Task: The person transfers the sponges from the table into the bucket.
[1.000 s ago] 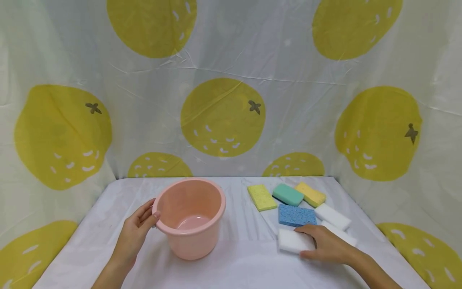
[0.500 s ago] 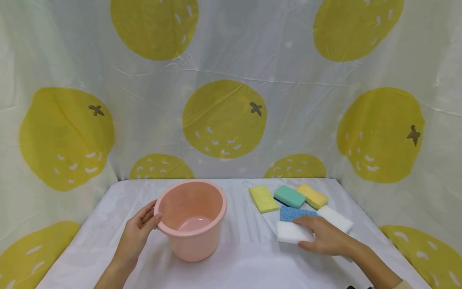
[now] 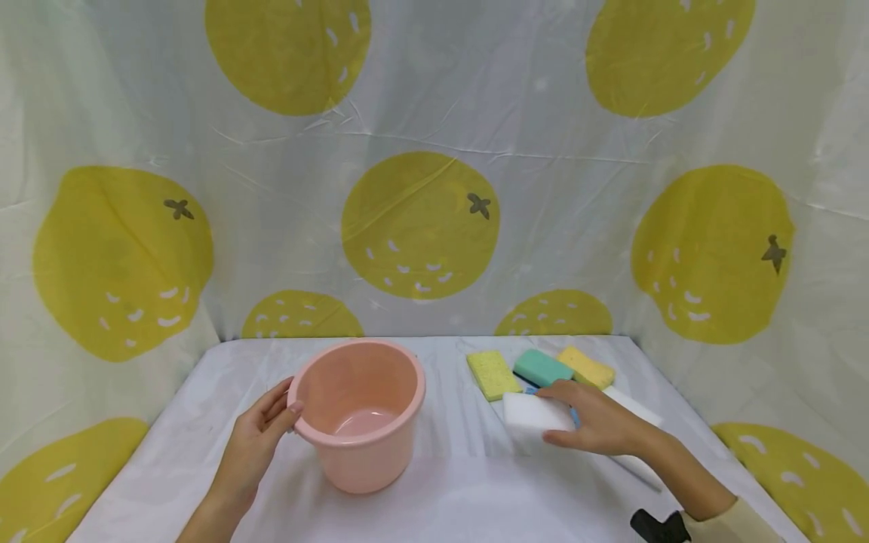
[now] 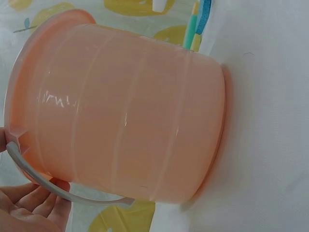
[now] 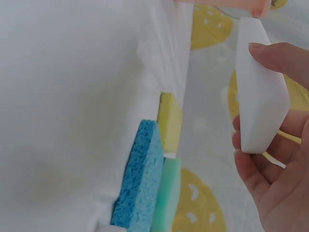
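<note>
White sponge (image 3: 535, 413) pinched in my right hand (image 3: 599, 421), above tabletop (image 3: 475, 498), nearer right edge than left. Loose pinch might drop it onto blue sponge (image 5: 138, 179). My left hand (image 3: 253, 437) pinches bucket (image 3: 370, 456) by rim; hard tug could tip it toward left edge.

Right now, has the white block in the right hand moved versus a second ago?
Yes: in the head view, the white block has gone up and left, nearer the unmoved lime sponge.

Wears a pale cream sleeve (image 3: 736, 523) on the right forearm (image 3: 686, 471), with a blocky black device (image 3: 658, 526) beside its edge, rounded at one end. Shows a bare left hand (image 3: 251, 437) and left forearm (image 3: 213, 501).
</note>
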`<state>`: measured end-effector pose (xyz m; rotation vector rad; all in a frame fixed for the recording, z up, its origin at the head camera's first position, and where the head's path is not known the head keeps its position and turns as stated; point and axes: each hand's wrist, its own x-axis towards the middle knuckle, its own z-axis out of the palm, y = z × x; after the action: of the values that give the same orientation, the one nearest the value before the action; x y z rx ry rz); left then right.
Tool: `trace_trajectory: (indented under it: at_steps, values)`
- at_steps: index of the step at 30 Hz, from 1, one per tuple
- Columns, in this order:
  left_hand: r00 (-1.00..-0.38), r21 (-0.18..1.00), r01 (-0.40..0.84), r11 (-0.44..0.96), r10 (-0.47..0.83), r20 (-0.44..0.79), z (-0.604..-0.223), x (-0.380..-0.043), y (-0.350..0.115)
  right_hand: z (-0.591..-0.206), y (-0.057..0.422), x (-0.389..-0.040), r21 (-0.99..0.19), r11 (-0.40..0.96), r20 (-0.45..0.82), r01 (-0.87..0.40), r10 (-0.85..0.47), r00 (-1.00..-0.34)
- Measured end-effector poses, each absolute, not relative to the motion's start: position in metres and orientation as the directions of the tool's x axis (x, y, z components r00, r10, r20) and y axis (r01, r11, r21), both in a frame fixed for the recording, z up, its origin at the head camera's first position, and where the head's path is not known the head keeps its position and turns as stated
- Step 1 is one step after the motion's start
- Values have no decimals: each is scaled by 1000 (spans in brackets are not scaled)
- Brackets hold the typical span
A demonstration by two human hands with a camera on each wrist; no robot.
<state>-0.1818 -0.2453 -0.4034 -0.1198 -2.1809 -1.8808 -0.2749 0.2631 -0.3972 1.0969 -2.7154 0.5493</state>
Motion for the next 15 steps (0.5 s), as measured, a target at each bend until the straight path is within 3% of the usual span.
trace_trajectory:
  at_steps: [8,15]
  values:
    - [-966,964,211,162,-114,231,-401,-181,-244,-377,248,-289,-279,600,316,-750,-680,-662]
    - [-963,961,224,165,-112,244,-402,-181,-243,-367,240,-295,-284,587,322,-758,-687,-652]
